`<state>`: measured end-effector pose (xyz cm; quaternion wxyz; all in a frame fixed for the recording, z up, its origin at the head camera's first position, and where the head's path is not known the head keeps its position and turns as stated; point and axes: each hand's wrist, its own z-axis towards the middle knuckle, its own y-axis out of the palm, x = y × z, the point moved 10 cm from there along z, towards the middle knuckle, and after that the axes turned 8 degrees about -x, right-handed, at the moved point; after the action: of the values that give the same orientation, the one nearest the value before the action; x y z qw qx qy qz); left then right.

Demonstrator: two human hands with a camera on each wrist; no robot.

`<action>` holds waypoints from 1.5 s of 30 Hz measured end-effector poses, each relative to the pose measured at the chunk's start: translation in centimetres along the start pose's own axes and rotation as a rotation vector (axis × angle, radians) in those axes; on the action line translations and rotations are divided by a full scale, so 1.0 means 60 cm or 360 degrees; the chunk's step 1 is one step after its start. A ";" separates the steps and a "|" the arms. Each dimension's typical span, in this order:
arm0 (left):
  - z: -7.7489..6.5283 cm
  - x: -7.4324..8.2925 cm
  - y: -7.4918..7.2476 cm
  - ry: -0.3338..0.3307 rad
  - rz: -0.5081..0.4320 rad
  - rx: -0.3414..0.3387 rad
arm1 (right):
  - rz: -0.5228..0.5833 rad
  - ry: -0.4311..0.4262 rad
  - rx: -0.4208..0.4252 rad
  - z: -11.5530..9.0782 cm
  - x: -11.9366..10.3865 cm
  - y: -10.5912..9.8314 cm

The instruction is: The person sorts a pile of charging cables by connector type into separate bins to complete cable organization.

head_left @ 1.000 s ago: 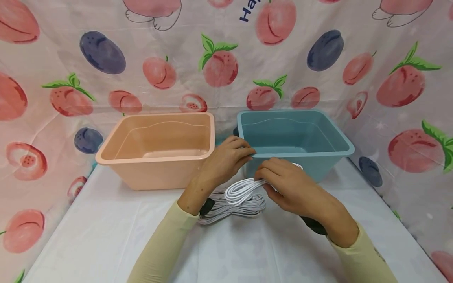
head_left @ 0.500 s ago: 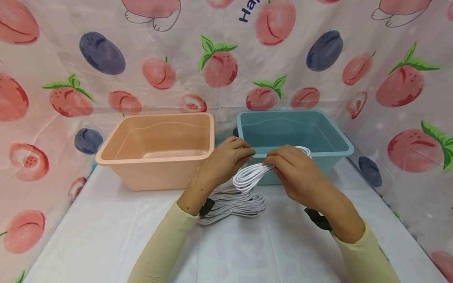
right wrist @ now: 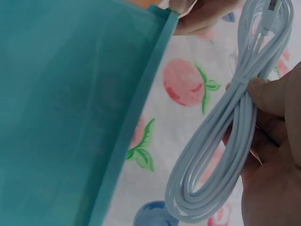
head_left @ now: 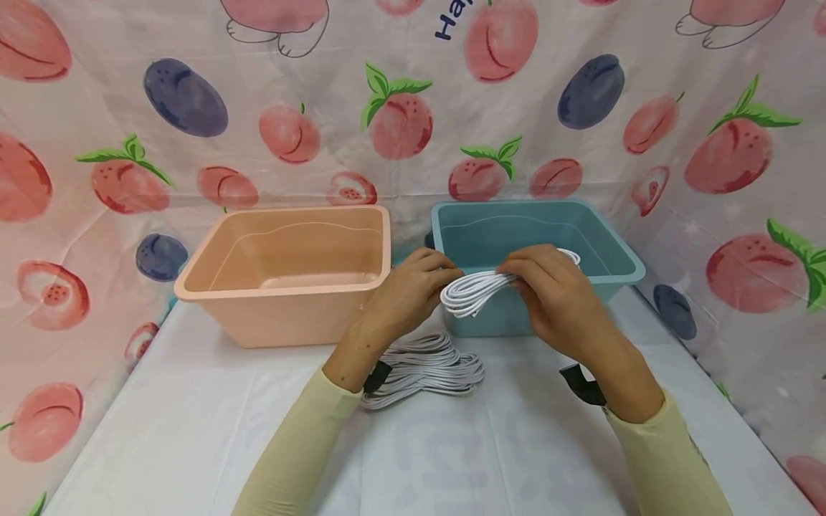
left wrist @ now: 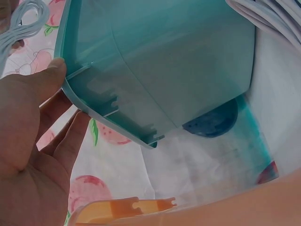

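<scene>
My right hand (head_left: 558, 304) holds a coiled white USB cable (head_left: 474, 290), pinched at its tied middle and raised level with the front rim of the teal bin (head_left: 493, 322). In the right wrist view the cable (right wrist: 211, 146) hangs in long loops, thumb on the near side, with a metal USB plug (right wrist: 273, 5) at its top end. My left hand (head_left: 409, 294) grips the bin's front left corner. Its thumb (left wrist: 51, 75) and fingers lie on either side of the rim in the left wrist view. The bin's visible inside holds nothing.
A second bundle of pale cable (head_left: 439, 369) lies on the white-covered table (head_left: 193, 444), below the left wrist. To the left stands a peach-coloured bin (head_left: 277, 315). Behind both bins hangs a fruit-print cloth (head_left: 400, 179).
My right hand has lifted the cable up and to the right, away from the bundle on the table to the teal bin's rim. The left hand stays on the rim.
</scene>
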<state>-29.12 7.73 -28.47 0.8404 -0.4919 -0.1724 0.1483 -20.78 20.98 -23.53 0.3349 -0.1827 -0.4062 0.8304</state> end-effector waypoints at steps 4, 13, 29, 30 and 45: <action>-0.001 -0.005 0.003 -0.0042 -0.0033 -0.0025 | -0.0006 0.0045 0.0043 -0.003 0.016 0.000; -0.001 -0.003 0.003 -0.0022 -0.0049 -0.0009 | -0.0007 0.0085 0.0162 -0.011 0.048 0.000; 0.000 -0.001 0.000 0.0001 -0.0044 0.0016 | -0.0011 0.0260 0.0216 -0.027 0.103 0.009; -0.001 -0.001 0.000 0.0002 -0.0044 0.0015 | -0.0015 0.0270 0.0208 -0.028 0.106 0.011; -0.002 -0.001 0.002 0.0013 -0.0041 0.0017 | 0.0033 0.0317 0.0097 -0.032 0.120 0.031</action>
<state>-29.16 7.67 -28.61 0.8457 -0.4856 -0.1744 0.1362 -25.54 26.29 -26.39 0.3703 -0.2583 -0.3435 0.8235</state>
